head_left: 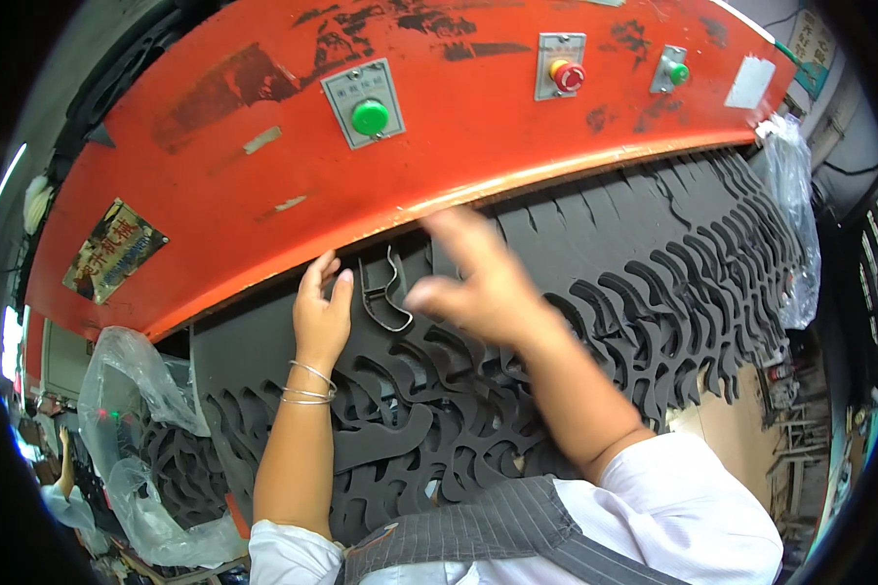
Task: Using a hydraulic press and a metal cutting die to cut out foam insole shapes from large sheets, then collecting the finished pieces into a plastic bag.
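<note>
A curved metal strip cutting die (385, 292) stands on the dark grey foam sheet (254, 341), just under the lower edge of the red press (234, 214). To its left is my left hand (324, 317), fingers extended upward and thumb apart, holding nothing. Rings of bracelet circle that wrist. My right hand (473, 278) hovers on the die's other side, smeared by motion. Its thumb and fingers are spread, with nothing visible between them. Some fingertips overlap the press's lower edge. Rows of curved slots and wavy foam strips (390, 439) fill the near part of the sheet.
On the press front sit a large green button (370, 117), a red stop button (568, 75) and a smaller green button (678, 73). Clear plastic sheeting hangs at the left (132, 380) and right (795, 224). More cut foam (180, 473) lies at lower left.
</note>
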Action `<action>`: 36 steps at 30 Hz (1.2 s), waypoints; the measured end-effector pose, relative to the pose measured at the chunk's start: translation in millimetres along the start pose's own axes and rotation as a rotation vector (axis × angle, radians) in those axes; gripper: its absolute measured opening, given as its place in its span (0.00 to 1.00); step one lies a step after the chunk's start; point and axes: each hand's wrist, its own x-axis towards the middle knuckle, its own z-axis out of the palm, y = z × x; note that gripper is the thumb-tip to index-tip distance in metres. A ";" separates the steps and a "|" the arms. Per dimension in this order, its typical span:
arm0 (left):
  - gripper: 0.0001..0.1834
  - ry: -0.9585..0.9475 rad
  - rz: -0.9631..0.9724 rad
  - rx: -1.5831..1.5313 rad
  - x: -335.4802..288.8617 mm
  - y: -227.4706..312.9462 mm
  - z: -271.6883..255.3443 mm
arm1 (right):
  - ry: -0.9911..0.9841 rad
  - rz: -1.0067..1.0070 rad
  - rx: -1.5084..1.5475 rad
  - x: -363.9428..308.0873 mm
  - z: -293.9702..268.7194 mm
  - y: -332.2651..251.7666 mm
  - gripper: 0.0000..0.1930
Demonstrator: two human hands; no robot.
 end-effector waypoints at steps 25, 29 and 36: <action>0.22 -0.222 -0.044 0.210 -67.7 34.2 -47.1 | 0.753 0.137 -0.033 -11.0 -197.9 121.9 0.27; 0.21 -0.214 -0.107 0.259 -143.1 43.7 -68.5 | 0.551 0.138 0.112 -44.1 -144.6 74.1 0.22; 0.32 -0.294 0.207 0.671 -190.4 28.5 -55.1 | -0.370 -0.059 -0.308 -92.0 -8.9 -53.0 0.21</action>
